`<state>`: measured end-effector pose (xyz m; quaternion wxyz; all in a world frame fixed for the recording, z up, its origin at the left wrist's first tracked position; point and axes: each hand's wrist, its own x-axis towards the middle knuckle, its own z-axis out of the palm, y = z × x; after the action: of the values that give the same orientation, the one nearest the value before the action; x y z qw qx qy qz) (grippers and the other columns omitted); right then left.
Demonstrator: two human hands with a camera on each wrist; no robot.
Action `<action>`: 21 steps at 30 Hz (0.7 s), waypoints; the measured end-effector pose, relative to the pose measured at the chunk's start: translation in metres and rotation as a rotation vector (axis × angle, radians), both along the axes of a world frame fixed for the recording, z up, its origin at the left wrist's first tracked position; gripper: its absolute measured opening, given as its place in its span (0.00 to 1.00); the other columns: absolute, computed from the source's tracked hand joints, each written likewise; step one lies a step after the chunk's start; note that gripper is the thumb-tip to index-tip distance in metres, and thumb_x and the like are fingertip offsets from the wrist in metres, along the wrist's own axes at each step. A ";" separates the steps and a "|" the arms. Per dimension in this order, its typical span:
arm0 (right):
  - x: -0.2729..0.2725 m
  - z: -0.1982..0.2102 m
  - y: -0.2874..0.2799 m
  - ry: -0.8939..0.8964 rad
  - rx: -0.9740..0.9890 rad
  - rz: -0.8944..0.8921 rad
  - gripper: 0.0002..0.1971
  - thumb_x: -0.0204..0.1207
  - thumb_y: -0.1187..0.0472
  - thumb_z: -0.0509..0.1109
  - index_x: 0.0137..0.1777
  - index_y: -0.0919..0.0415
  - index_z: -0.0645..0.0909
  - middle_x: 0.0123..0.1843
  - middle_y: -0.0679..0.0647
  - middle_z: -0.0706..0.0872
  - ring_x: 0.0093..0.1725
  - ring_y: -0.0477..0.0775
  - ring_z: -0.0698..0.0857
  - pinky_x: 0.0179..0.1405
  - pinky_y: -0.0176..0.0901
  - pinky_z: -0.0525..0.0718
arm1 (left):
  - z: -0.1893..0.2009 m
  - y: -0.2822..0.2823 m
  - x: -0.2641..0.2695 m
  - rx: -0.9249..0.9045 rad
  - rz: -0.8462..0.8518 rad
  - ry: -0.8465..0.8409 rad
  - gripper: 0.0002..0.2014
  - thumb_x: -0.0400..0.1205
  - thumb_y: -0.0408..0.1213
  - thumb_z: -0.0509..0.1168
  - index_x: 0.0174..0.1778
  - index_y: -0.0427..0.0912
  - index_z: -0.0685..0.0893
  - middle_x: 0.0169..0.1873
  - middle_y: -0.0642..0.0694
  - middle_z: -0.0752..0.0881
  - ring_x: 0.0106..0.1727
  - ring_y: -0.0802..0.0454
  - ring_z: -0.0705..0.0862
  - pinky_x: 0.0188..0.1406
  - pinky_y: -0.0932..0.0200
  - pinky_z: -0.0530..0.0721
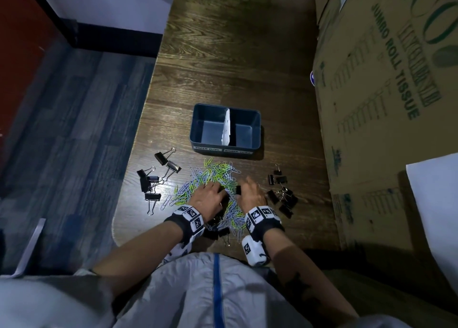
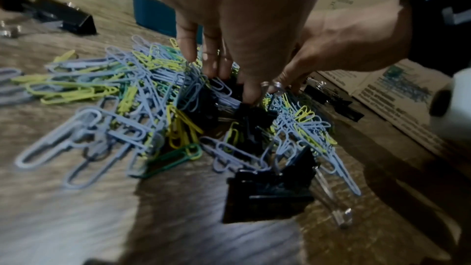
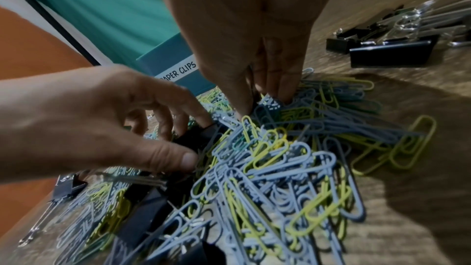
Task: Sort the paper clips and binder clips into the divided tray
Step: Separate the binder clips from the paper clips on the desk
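Observation:
A blue divided tray [image 1: 198, 126] with a white divider stands on the wooden table [image 1: 223, 54]; nothing shows in either compartment. Its front labels read paper clips on the left and binder clips on the right. In front of it lies a pile of blue, yellow and green paper clips [image 1: 215, 175] with black binder clips mixed in. My left hand [image 1: 218, 191] reaches into the pile, thumb and fingers round a black binder clip [image 3: 191, 138]. My right hand [image 1: 240, 191] pinches another black binder clip [image 1: 238, 189] at the pile's top.
Several black binder clips [image 1: 155, 176] lie left of the pile and another group [image 1: 282, 193] lies to its right. Large cardboard boxes [image 1: 384, 92] stand along the table's right side. The table's left edge drops to blue carpet [image 1: 62, 141].

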<state>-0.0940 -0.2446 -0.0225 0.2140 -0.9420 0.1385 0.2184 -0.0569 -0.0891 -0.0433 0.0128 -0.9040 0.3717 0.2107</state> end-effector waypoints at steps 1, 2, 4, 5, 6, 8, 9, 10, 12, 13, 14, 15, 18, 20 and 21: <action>-0.001 -0.002 0.001 -0.025 0.000 -0.003 0.26 0.80 0.67 0.72 0.76 0.61 0.72 0.78 0.63 0.71 0.75 0.65 0.75 0.74 0.59 0.75 | 0.001 -0.002 0.000 -0.011 0.036 0.019 0.26 0.78 0.45 0.70 0.71 0.46 0.74 0.66 0.41 0.77 0.68 0.42 0.75 0.69 0.43 0.74; -0.001 -0.004 0.002 -0.054 0.003 -0.006 0.23 0.78 0.68 0.73 0.72 0.61 0.74 0.74 0.61 0.75 0.70 0.64 0.79 0.70 0.58 0.80 | 0.002 -0.004 0.000 -0.023 0.064 0.034 0.26 0.77 0.44 0.71 0.70 0.46 0.75 0.66 0.41 0.77 0.67 0.42 0.75 0.68 0.43 0.75; -0.003 -0.009 0.003 -0.112 0.012 -0.023 0.17 0.75 0.69 0.75 0.61 0.59 0.77 0.63 0.57 0.80 0.58 0.60 0.84 0.57 0.57 0.87 | 0.004 -0.006 0.001 -0.038 0.092 0.052 0.25 0.76 0.41 0.72 0.69 0.45 0.76 0.65 0.41 0.78 0.65 0.43 0.77 0.65 0.44 0.79; -0.003 -0.009 0.003 -0.137 0.017 -0.035 0.14 0.74 0.69 0.75 0.56 0.57 0.78 0.58 0.54 0.82 0.53 0.58 0.86 0.52 0.56 0.89 | 0.005 -0.007 0.002 -0.047 0.097 0.058 0.24 0.75 0.40 0.72 0.68 0.45 0.77 0.64 0.42 0.78 0.64 0.43 0.77 0.63 0.45 0.80; -0.003 -0.011 0.003 -0.150 0.025 -0.050 0.13 0.74 0.68 0.76 0.52 0.55 0.78 0.53 0.52 0.84 0.48 0.56 0.86 0.47 0.56 0.89 | 0.006 -0.007 0.004 -0.062 0.099 0.066 0.23 0.75 0.39 0.72 0.67 0.44 0.77 0.63 0.42 0.78 0.63 0.43 0.77 0.61 0.46 0.81; -0.004 -0.009 0.002 -0.152 0.050 -0.094 0.10 0.74 0.64 0.76 0.49 0.51 0.79 0.45 0.49 0.87 0.41 0.53 0.86 0.42 0.52 0.90 | 0.006 -0.005 0.006 -0.112 0.114 0.089 0.21 0.75 0.37 0.72 0.64 0.42 0.79 0.60 0.43 0.80 0.59 0.44 0.78 0.56 0.49 0.82; -0.004 -0.008 0.001 -0.155 0.066 -0.121 0.09 0.75 0.63 0.76 0.49 0.51 0.80 0.44 0.48 0.88 0.40 0.52 0.86 0.42 0.49 0.89 | 0.007 -0.004 0.007 -0.135 0.123 0.101 0.19 0.75 0.37 0.72 0.62 0.42 0.80 0.58 0.43 0.81 0.58 0.45 0.78 0.55 0.50 0.82; -0.004 -0.007 0.000 -0.171 0.090 -0.154 0.08 0.75 0.63 0.76 0.48 0.51 0.82 0.43 0.48 0.88 0.39 0.52 0.86 0.42 0.47 0.89 | 0.006 -0.002 0.008 -0.154 0.132 0.103 0.19 0.75 0.37 0.71 0.62 0.42 0.81 0.57 0.44 0.82 0.57 0.46 0.78 0.54 0.52 0.82; -0.004 -0.005 -0.006 -0.214 0.130 -0.242 0.06 0.75 0.64 0.77 0.47 0.54 0.85 0.45 0.49 0.88 0.42 0.52 0.86 0.42 0.45 0.87 | 0.009 0.002 0.009 -0.190 0.144 0.112 0.18 0.76 0.39 0.72 0.61 0.41 0.81 0.55 0.45 0.82 0.57 0.46 0.78 0.53 0.53 0.81; -0.004 -0.005 -0.010 -0.224 0.143 -0.284 0.05 0.75 0.64 0.77 0.47 0.55 0.86 0.47 0.50 0.87 0.44 0.52 0.86 0.42 0.44 0.87 | 0.011 0.004 0.010 -0.215 0.152 0.127 0.18 0.76 0.39 0.72 0.60 0.40 0.81 0.53 0.45 0.82 0.56 0.46 0.79 0.52 0.53 0.82; -0.005 -0.004 -0.014 -0.221 0.151 -0.317 0.05 0.75 0.64 0.77 0.47 0.55 0.87 0.48 0.49 0.87 0.45 0.51 0.86 0.41 0.40 0.85 | 0.013 0.005 0.010 -0.244 0.168 0.135 0.16 0.76 0.37 0.72 0.58 0.40 0.81 0.50 0.45 0.82 0.54 0.46 0.79 0.48 0.54 0.82; -0.005 -0.002 -0.020 -0.216 0.156 -0.340 0.05 0.75 0.64 0.77 0.48 0.54 0.87 0.50 0.48 0.86 0.46 0.49 0.85 0.40 0.36 0.83 | 0.014 0.007 0.011 -0.266 0.197 0.134 0.13 0.76 0.34 0.71 0.55 0.40 0.81 0.46 0.47 0.81 0.50 0.45 0.80 0.42 0.56 0.80; -0.006 0.004 -0.041 -0.224 0.169 -0.390 0.04 0.76 0.63 0.77 0.49 0.54 0.88 0.51 0.47 0.84 0.48 0.49 0.84 0.43 0.37 0.84 | 0.015 0.017 0.014 -0.254 0.309 0.083 0.08 0.76 0.26 0.67 0.49 0.40 0.80 0.39 0.49 0.78 0.41 0.46 0.80 0.31 0.60 0.77; -0.007 0.008 -0.059 -0.252 0.146 -0.427 0.04 0.76 0.63 0.76 0.49 0.55 0.87 0.50 0.49 0.84 0.47 0.49 0.84 0.45 0.42 0.85 | 0.014 0.021 0.016 -0.204 0.328 0.026 0.14 0.73 0.24 0.67 0.53 0.38 0.80 0.45 0.43 0.82 0.45 0.42 0.82 0.34 0.53 0.83; -0.007 0.009 -0.067 -0.252 0.113 -0.449 0.05 0.76 0.63 0.76 0.50 0.55 0.88 0.51 0.50 0.85 0.47 0.48 0.84 0.45 0.43 0.84 | 0.015 0.022 0.016 -0.189 0.308 0.011 0.17 0.71 0.24 0.69 0.56 0.38 0.80 0.49 0.41 0.83 0.49 0.41 0.82 0.37 0.49 0.86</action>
<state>-0.1015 -0.3119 -0.0135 0.3251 -0.8939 0.3037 0.0538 -0.0410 -0.0674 -0.0288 -0.1063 -0.9463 0.2472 0.1792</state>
